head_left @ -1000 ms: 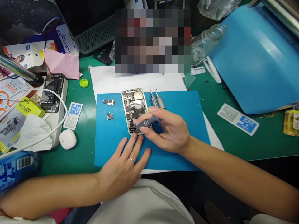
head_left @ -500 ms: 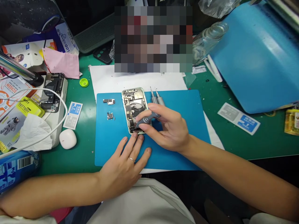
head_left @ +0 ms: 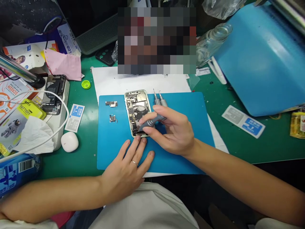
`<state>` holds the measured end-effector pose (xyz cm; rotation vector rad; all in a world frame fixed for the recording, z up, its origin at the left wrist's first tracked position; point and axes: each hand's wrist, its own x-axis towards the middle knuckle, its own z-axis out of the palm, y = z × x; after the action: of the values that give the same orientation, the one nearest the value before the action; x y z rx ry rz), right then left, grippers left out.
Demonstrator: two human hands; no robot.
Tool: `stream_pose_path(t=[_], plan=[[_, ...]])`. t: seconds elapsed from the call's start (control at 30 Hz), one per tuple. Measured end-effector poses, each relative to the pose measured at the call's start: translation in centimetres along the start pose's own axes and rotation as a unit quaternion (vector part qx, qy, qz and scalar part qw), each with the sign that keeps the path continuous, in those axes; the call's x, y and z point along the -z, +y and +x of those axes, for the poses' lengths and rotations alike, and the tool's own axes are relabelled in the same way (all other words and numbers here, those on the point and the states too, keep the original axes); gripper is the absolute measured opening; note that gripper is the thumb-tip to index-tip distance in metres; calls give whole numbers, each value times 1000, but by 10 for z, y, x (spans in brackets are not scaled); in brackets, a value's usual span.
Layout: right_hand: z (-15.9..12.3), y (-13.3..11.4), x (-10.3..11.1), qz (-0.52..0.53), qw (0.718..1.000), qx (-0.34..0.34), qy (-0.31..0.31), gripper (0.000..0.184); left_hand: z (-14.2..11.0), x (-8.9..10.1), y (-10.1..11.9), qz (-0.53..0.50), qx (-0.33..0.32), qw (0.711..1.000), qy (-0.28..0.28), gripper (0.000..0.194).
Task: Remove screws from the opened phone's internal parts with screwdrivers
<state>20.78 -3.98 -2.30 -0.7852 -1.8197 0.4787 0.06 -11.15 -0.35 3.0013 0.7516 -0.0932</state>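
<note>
An opened phone (head_left: pixel 131 110) with its inner parts bare lies upright on a blue mat (head_left: pixel 109 149). My right hand (head_left: pixel 176 132) pinches a grey screwdriver (head_left: pixel 153 121), slanted down over the phone's lower end. Its tip is hard to make out. My left hand (head_left: pixel 126 168) rests on the mat with fingers spread, two fingertips against the phone's bottom edge. To the phone's left lie a small metal-shielded part (head_left: pixel 111 104) and a cluster of tiny parts (head_left: pixel 112 118). Two more grey screwdrivers (head_left: pixel 159 99) lie just right of the phone, partly behind my right hand.
Another opened phone (head_left: pixel 53 94) sits on a white box at left, beside a white cable and a white rounded case (head_left: pixel 70 142). A green cap (head_left: pixel 86 84), a glass jar (head_left: pixel 214 41) and a large blue sheet (head_left: pixel 252 63) surround the mat. Pixelation covers the top middle.
My right hand and the screwdriver have shifted very slightly to the right. My left hand and the phone stay in place.
</note>
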Motion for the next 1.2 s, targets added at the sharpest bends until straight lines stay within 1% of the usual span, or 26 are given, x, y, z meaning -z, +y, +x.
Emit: stream_pose_path(t=[0.1,0.23,0.5,0.63,0.83,0.93,1.03,1.2], plan=[[0,0,-1,33,999,11,-3,68,0,0,0,3,2,1000,1,72],[-1,0,-2,48,999,0,-12,68,0,0,0,0,2,1000,1,71],[1,-1,-1,44,999,-1,19,69,1,0,0,-6,2,1000,7,70],[2,-1,-1,43,999,-8,23,68,0,0,0,-7,1,1000,6,70],[1,-2,-1,66,997,-23,12,64,1,0,1,-7,2,1000,8,72],[-1,-3,-1,99,994,-35,-18,62,0,0,1,-5,4,1000,11,71],[-1,-3,-2,108,992,-42,-54,54,0,0,0,-3,8,1000,10,69],[-1,-4,-2,100,987,-75,-97,30,1,1,0,-8,11,1000,2,69]])
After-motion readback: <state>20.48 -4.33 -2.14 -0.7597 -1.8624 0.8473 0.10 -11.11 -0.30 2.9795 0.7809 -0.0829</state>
